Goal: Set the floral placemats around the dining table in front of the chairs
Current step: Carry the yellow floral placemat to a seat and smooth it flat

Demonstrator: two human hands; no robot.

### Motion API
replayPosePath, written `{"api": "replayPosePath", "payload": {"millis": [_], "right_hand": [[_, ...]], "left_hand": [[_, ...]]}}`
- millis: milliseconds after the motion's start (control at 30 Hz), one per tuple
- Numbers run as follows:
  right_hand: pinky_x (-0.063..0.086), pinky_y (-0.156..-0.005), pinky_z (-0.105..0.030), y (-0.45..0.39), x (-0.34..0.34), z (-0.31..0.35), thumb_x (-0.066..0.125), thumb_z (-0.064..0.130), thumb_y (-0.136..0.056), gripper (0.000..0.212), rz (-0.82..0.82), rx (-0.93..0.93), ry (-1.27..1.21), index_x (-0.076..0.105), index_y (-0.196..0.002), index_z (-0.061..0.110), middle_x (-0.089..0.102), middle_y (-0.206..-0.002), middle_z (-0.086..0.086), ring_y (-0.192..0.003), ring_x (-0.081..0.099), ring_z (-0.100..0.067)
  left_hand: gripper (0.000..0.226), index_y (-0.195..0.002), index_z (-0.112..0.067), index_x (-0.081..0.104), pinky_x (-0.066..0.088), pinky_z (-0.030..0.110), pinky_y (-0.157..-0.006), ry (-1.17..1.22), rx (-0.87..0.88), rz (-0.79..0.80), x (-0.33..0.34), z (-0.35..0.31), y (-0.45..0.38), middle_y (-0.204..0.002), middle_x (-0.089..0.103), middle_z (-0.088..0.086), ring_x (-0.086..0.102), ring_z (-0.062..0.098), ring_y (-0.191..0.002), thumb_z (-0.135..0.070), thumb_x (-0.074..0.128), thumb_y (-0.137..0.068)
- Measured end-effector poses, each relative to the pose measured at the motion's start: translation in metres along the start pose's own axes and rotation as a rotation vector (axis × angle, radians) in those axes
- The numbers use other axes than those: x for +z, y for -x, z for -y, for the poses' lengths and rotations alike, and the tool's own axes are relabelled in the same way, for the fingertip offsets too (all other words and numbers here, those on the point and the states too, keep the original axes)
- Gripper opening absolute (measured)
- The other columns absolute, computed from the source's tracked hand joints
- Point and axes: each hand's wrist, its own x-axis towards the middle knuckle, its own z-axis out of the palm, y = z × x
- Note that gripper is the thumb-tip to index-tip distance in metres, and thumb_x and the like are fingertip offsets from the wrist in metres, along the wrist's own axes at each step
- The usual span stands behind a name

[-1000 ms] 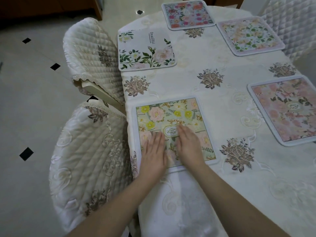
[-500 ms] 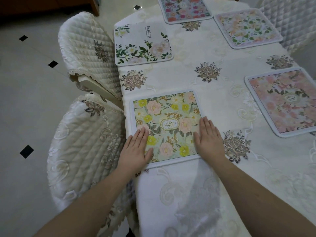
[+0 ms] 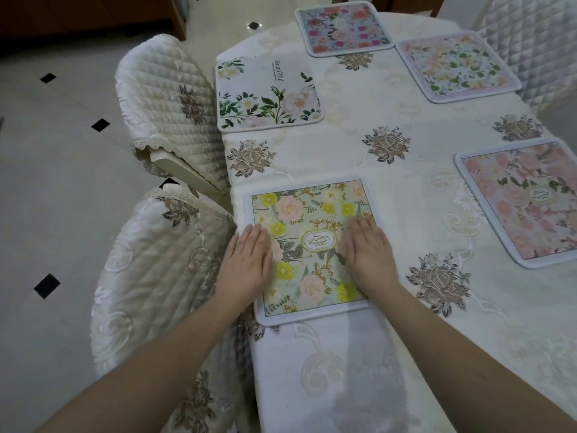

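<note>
My two hands lie flat on the nearest placemat, the yellow-and-pink one with the word GARDEN (image 3: pixel 312 245) in its middle. My left hand (image 3: pixel 246 260) presses on its left edge, partly over the tablecloth (image 3: pixel 343 370), and my right hand (image 3: pixel 370 254) presses on its right part. The fingers of both are straight and together, and they grip nothing. A second ago both hands were side by side in the centre of this mat; half a second ago they were at its two lower corners; now they have slid up along the sides. I judge that I am smoothing the mat and making it straight, so its placing is nearly finished. It lies near the table edge, just in front of the near chair (image 3: pixel 156 292).

Further away, the white mat with green leaves (image 3: pixel 268 95) lies in front of the second chair (image 3: pixel 168 101). On the right is the pink mat (image 3: pixel 524 201). At the far end lie the pale mat with green sprigs (image 3: pixel 456 65) and the mat with red and pink flowers (image 3: pixel 342 28). These four have not moved, so I think little remains of the task.
</note>
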Motion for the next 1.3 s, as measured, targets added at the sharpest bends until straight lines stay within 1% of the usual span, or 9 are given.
{"api": "replayPosePath", "payload": {"millis": [100, 233, 333, 433, 533, 633, 800, 967, 1300], "right_hand": [[0.001, -0.120, -0.032, -0.027, 0.002, 0.037, 0.025, 0.028, -0.106, 0.051, 0.018, -0.104, -0.048, 0.022, -0.155, 0.013, 0.016, -0.163, -0.002, -0.151, 0.008, -0.017], [0.006, -0.122, -0.030, -0.068, 0.004, 0.074, 0.029, 0.021, -0.105, 0.051, 0.012, -0.137, -0.163, 0.022, -0.154, 0.010, 0.016, -0.163, -0.004, -0.150, 0.010, -0.017], [0.008, -0.123, -0.033, -0.097, 0.011, 0.084, 0.030, 0.020, -0.105, 0.051, 0.054, -0.144, -0.165, 0.018, -0.154, 0.008, 0.013, -0.163, -0.005, -0.151, 0.007, -0.018], [0.005, -0.122, -0.030, -0.114, 0.026, 0.081, 0.029, 0.022, -0.105, 0.053, 0.106, -0.143, -0.110, 0.016, -0.155, 0.009, 0.011, -0.164, -0.005, -0.151, 0.005, -0.017], [0.001, -0.121, -0.032, -0.111, 0.041, 0.069, 0.017, 0.032, -0.103, 0.056, 0.084, -0.177, 0.027, 0.018, -0.155, 0.013, 0.012, -0.164, -0.001, -0.151, 0.006, -0.015], [0.004, -0.122, -0.037, -0.108, 0.042, 0.058, 0.016, 0.040, -0.100, 0.059, 0.044, -0.138, 0.059, 0.019, -0.156, 0.019, 0.013, -0.163, 0.003, -0.151, 0.006, -0.013], [-0.001, -0.122, -0.039, -0.108, 0.033, 0.035, 0.018, 0.049, -0.101, 0.062, 0.031, 0.024, 0.056, 0.009, -0.157, 0.023, 0.004, -0.164, 0.004, -0.151, -0.002, -0.012], [-0.001, -0.122, -0.039, -0.102, 0.024, 0.004, 0.019, 0.051, -0.101, 0.064, 0.010, 0.147, 0.067, 0.006, -0.157, 0.023, 0.002, -0.165, 0.000, -0.151, -0.003, -0.014], [-0.003, -0.122, -0.038, -0.088, 0.018, -0.001, 0.017, 0.052, -0.100, 0.065, 0.032, 0.163, 0.058, 0.002, -0.157, 0.024, -0.002, -0.165, 0.002, -0.151, -0.004, -0.013]], "left_hand": [[0.055, -0.146, -0.007, 0.045, 0.006, 0.035, -0.120, 0.051, 0.035, -0.027, -0.004, -0.013, -0.038, -0.152, 0.045, 0.011, 0.035, 0.025, -0.145, -0.032, 0.029, -0.100], [0.058, -0.149, -0.005, 0.039, 0.001, 0.029, -0.119, 0.116, 0.051, -0.070, -0.008, -0.024, -0.087, -0.157, 0.037, 0.012, 0.029, 0.027, -0.148, -0.028, 0.024, -0.098], [0.069, -0.153, -0.008, 0.030, -0.003, 0.029, -0.119, 0.174, 0.037, -0.061, -0.007, -0.024, -0.115, -0.162, 0.027, 0.008, 0.017, 0.022, -0.152, -0.036, 0.009, -0.093], [0.075, -0.155, -0.011, 0.026, -0.002, 0.030, -0.120, 0.174, 0.046, -0.008, 0.003, -0.018, -0.128, -0.164, 0.022, 0.004, 0.012, 0.017, -0.152, -0.044, 0.004, -0.092], [0.075, -0.158, -0.019, 0.014, -0.004, 0.036, -0.122, 0.069, 0.057, 0.101, 0.019, -0.010, -0.126, -0.166, 0.011, -0.003, 0.003, 0.011, -0.153, -0.051, 0.000, -0.092], [0.072, -0.159, -0.024, 0.012, -0.002, 0.040, -0.123, 0.047, 0.029, 0.102, 0.024, -0.006, -0.126, -0.167, 0.007, -0.004, 0.001, 0.013, -0.153, -0.053, 0.004, -0.093], [0.069, -0.159, -0.026, 0.008, -0.002, 0.042, -0.124, 0.055, -0.064, 0.080, 0.022, 0.004, -0.119, -0.167, 0.003, -0.001, -0.002, 0.016, -0.153, -0.053, 0.018, -0.096], [0.070, -0.159, -0.024, -0.002, -0.003, 0.038, -0.124, 0.072, -0.080, 0.112, 0.018, 0.019, -0.109, -0.167, -0.003, -0.003, -0.007, 0.013, -0.153, -0.053, 0.015, -0.098], [0.067, -0.159, -0.025, 0.000, -0.003, 0.039, -0.124, 0.088, -0.096, 0.112, 0.013, 0.018, -0.097, -0.167, -0.004, -0.003, -0.008, 0.014, -0.153, -0.051, 0.016, -0.099]]}}
